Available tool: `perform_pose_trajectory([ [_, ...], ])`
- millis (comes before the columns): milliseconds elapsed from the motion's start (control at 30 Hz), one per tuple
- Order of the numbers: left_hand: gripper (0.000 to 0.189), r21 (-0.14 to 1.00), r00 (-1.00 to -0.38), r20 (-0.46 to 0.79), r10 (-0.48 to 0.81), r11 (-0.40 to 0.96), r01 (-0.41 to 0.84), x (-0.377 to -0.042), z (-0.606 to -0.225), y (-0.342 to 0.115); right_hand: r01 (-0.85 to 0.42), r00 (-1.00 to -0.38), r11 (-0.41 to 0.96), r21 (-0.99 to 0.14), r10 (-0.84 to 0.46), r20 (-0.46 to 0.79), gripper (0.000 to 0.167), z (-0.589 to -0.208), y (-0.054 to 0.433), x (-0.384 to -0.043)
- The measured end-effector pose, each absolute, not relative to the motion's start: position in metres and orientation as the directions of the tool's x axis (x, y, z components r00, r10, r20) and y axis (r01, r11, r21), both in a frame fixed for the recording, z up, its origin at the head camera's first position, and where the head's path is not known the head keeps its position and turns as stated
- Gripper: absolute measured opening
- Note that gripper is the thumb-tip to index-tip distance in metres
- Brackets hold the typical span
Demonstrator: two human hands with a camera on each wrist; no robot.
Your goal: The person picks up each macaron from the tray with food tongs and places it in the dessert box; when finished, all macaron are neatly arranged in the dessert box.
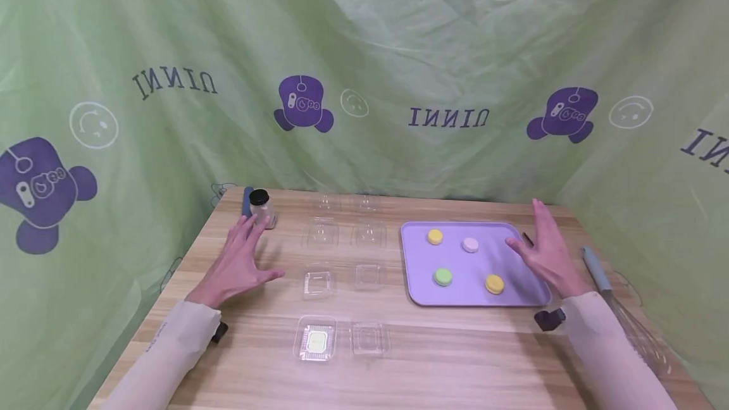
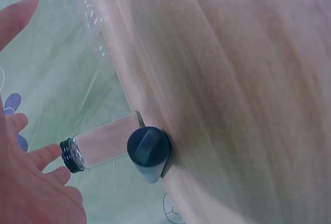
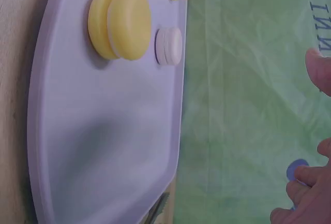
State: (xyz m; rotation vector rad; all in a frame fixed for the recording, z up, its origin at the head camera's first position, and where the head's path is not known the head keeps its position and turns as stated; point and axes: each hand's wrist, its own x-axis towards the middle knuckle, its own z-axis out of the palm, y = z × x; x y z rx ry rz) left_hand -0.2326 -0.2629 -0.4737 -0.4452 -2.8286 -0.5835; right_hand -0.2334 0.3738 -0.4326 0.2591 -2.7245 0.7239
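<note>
My left hand (image 1: 242, 267) hovers over the table's left side, thumb spread from the fingers, holding nothing. Just beyond its fingertips stands a clear jar (image 1: 264, 209) with a black lid, beside a blue handle (image 1: 247, 201). At the right, my right hand (image 1: 548, 255) is raised over the edge of a lilac tray (image 1: 421, 290), its fingers extended. On the tray lie a green macaron (image 1: 442, 276), a pale pink macaron (image 1: 469, 245), a yellow macaron (image 1: 435, 236) at the back and another yellow macaron (image 3: 129, 23) nearer the front.
Several clear plastic containers stand in two columns mid-table; the front left container (image 1: 300, 339) has a pale square inside. A whisk (image 1: 598, 271) with a grey-blue handle lies along the right edge. Part of a dark utensil (image 3: 156, 208) shows behind the tray. A green curtain (image 1: 370, 157) hangs around the table.
</note>
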Motion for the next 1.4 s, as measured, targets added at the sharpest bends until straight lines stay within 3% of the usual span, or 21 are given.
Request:
perform_pose_trajectory([
  [433, 0.133, 0.541, -0.952, 0.164, 0.257, 0.784, 0.305, -0.229, -0.479, -0.252, -0.155, -0.967, 0.83, -0.535, -0.018, 0.253, 0.097, -0.446, 0.405, -0.232],
  [733, 0.13, 0.596, -0.938, 0.171, 0.301, 0.727, 0.342, -0.227, -0.479, -0.242, -0.058, -0.982, 0.798, -0.599, 0.064, 0.18, 0.096, -0.452, 0.424, -0.23],
  [1100, 0.122, 0.678, -0.93, 0.12, 0.347, 0.656, 0.332, -0.226, -0.485, -0.233, 0.032, -0.973, 0.828, -0.559, 0.154, 0.173, 0.086, -0.464, 0.432, -0.232],
  [1400, 0.123, 0.694, -0.937, 0.06, 0.343, 0.661, 0.286, -0.224, -0.489, -0.226, 0.154, -0.971, 0.828, -0.539, 0.229, 0.075, 0.084, -0.474, 0.44, -0.235],
])
